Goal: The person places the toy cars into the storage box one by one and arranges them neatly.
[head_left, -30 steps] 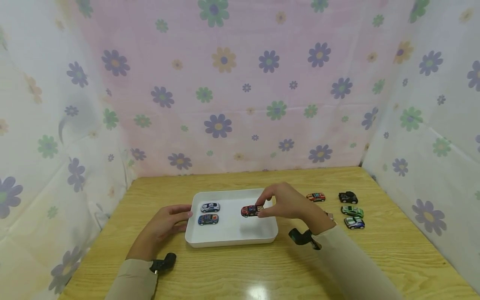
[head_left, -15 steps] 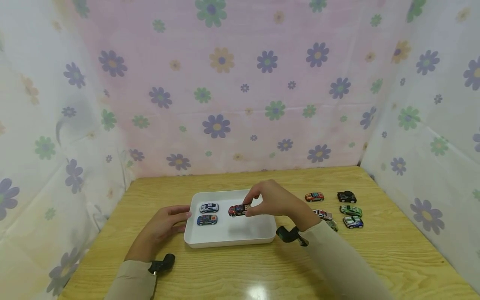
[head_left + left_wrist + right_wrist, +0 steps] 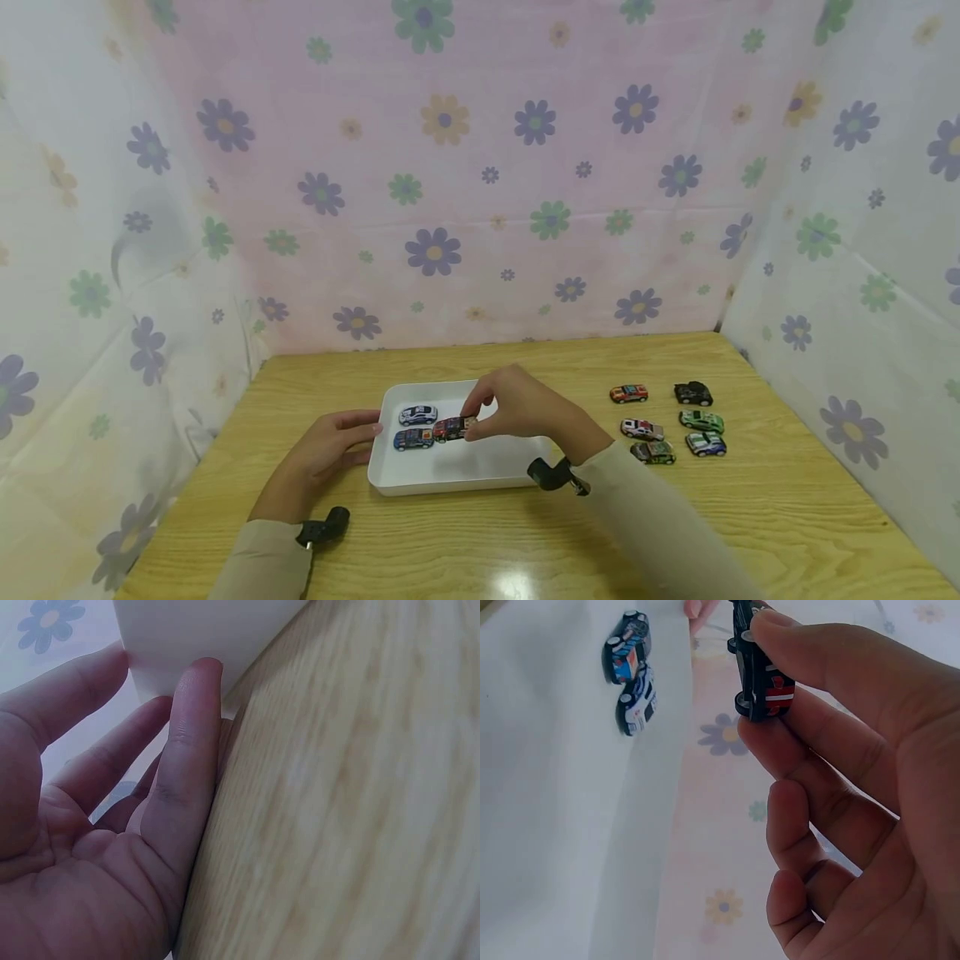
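A red and black toy car [image 3: 452, 428] is pinched between the thumb and fingers of my right hand [image 3: 517, 410], held over the white tray [image 3: 487, 479]. In the right wrist view the toy car [image 3: 763, 675] shows its dark underside and wheels. Inside the tray, at its left end, are a white toy car [image 3: 417, 415] and a blue toy car [image 3: 413, 439], one behind the other. The held car overlaps the blue one's right end in the head view. My left hand [image 3: 330, 454] touches the tray's left side with fairly straight fingers; the left wrist view shows its fingertips [image 3: 199, 675] against the tray wall.
Right of the tray, several toy cars stand on the wooden table [image 3: 480, 542]: an orange-red one [image 3: 628, 393], a white and red one [image 3: 642, 429], a camouflage-like one [image 3: 653, 452], a black one [image 3: 693, 393], a green one [image 3: 702, 421] and a white-blue one [image 3: 707, 443]. Flowered cloth [image 3: 480, 183] surrounds the table.
My right hand has moved left over the tray with the red and black toy car, uncovering cars on the table's right. My left hand stays at the tray's side.
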A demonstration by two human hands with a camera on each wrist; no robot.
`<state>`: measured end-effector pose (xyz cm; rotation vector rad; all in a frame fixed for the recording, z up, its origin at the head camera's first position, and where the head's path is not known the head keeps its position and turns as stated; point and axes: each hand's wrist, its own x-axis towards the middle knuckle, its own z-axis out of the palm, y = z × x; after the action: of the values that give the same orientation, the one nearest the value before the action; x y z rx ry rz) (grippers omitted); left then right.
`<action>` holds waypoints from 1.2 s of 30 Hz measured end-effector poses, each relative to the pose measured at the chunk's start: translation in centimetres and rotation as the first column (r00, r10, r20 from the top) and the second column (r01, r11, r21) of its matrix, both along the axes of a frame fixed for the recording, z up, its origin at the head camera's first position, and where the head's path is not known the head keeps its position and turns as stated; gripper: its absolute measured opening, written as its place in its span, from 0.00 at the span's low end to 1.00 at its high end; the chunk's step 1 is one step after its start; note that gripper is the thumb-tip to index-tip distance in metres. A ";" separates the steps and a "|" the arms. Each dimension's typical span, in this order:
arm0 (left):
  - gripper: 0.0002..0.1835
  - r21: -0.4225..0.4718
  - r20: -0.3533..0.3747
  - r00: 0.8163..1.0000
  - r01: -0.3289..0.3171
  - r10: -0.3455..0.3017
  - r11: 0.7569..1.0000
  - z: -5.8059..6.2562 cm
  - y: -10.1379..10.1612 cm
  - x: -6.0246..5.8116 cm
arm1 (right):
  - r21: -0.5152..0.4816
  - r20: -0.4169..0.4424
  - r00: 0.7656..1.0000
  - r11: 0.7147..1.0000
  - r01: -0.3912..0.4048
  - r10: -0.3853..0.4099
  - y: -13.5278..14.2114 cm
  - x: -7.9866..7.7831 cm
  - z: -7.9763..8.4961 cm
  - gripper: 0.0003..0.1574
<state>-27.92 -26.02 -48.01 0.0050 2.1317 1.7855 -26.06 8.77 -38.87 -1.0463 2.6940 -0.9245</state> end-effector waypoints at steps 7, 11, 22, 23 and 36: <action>0.33 -0.017 -0.003 1.000 -0.001 0.001 1.000 -0.1 0.0 -0.1 | 0.021 0.010 1.000 1.000 -0.008 0.008 -1.5 0.0 -0.2 0.11; 0.34 -0.024 -0.007 1.000 0.003 -0.003 1.000 -0.2 -0.1 -0.2 | 0.009 0.022 1.000 1.000 -0.003 0.003 -2.1 0.0 -0.2 0.11; 0.33 -0.021 -0.008 1.000 0.000 -0.001 1.000 -0.1 -0.2 -0.2 | -0.012 0.092 0.994 0.998 0.060 -0.059 -4.4 -0.2 -1.5 0.10; 0.33 -0.022 -0.011 1.000 0.004 -0.004 1.000 -0.1 -0.2 -0.2 | -0.007 0.097 0.993 0.998 0.067 -0.066 -4.6 -0.2 -1.6 0.10; 0.33 -0.001 -0.011 1.000 0.025 -0.025 1.000 -0.1 -0.2 -0.1 | 0.039 0.083 0.995 0.997 0.061 -0.064 -6.3 -0.1 -3.0 0.11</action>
<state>-28.00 -26.26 -48.10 0.0419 2.1309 1.7741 -26.20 2.44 -41.89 -0.9006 2.6777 -0.9048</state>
